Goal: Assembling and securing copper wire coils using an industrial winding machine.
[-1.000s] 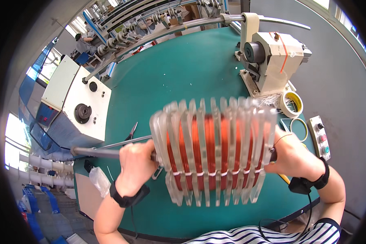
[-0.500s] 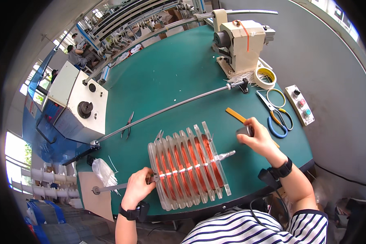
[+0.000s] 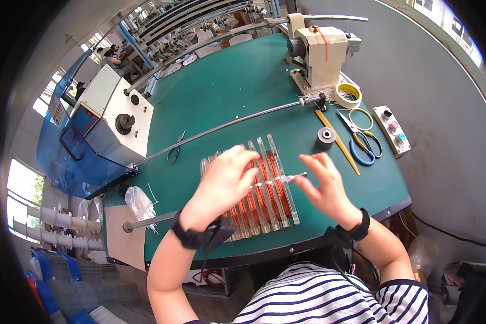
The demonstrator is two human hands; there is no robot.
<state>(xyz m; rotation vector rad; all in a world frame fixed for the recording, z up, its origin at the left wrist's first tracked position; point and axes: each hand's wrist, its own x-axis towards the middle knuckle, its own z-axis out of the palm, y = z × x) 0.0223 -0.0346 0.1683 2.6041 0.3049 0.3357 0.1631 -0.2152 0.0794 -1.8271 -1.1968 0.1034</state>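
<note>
A winding form (image 3: pixel 284 208) of clear plates, with orange-red wire coils between them and white ties across, lies near the table's front edge. Its metal shaft (image 3: pixel 162 218) sticks out to the left, and a short rod end (image 3: pixel 297 176) to the right. Over the form's upper left part is my left hand (image 3: pixel 224 175), thumb and fingers apart, hiding several plates; contact is unclear. My right hand (image 3: pixel 326 186), fingers spread and holding nothing, is beside the rod end. A grey metal collar (image 3: pixel 325 139) with a central hole stands beyond it on the table.
A yellow strip (image 3: pixel 340 146), scissors (image 3: pixel 356 135) and a tape roll (image 3: pixel 348 94) lie right, by a button box (image 3: pixel 391 129). A long rod (image 3: pixel 227 125) crosses the green table. Pliers (image 3: pixel 176 147) lie left, near a winding machine (image 3: pixel 113 116). A cream machine (image 3: pixel 323 56) stands behind.
My right hand has let go of the grey collar, which now stands on the table. My left hand has moved from the shaft's left side up over the coils.
</note>
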